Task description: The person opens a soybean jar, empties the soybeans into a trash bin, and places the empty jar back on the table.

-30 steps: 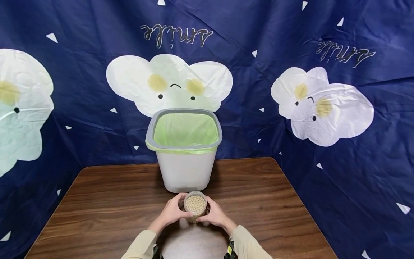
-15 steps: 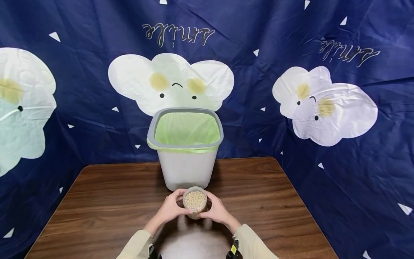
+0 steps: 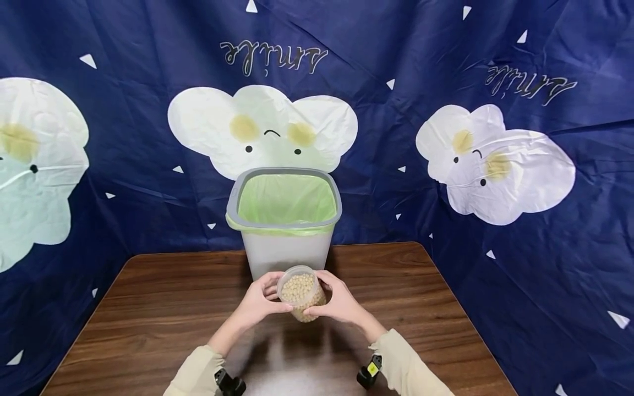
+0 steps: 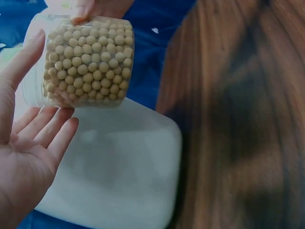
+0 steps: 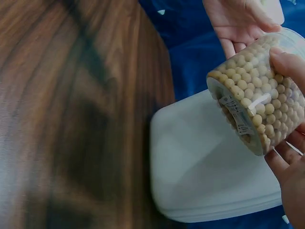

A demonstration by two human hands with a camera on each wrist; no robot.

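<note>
A clear plastic jar, filled with small round beige balls, is raised off the table between both hands and tilted, its open mouth facing up. From the left side the left hand holds it between thumb and fingers. Opposite, the right hand grips its other side, thumb across the front. In the right wrist view a printed label shows on the jar's base. Directly behind the jar stands a white bin with a grey rim and a green liner.
The brown wood-grain table extends to both sides of the bin. Behind and around it hangs a dark blue cloth printed with white clouds. Black wrist cameras sit at both sleeves.
Both hands have lifted the jar up from the table and towards the bin. The jar, upright before, now leans over. The bin has stayed in place.
</note>
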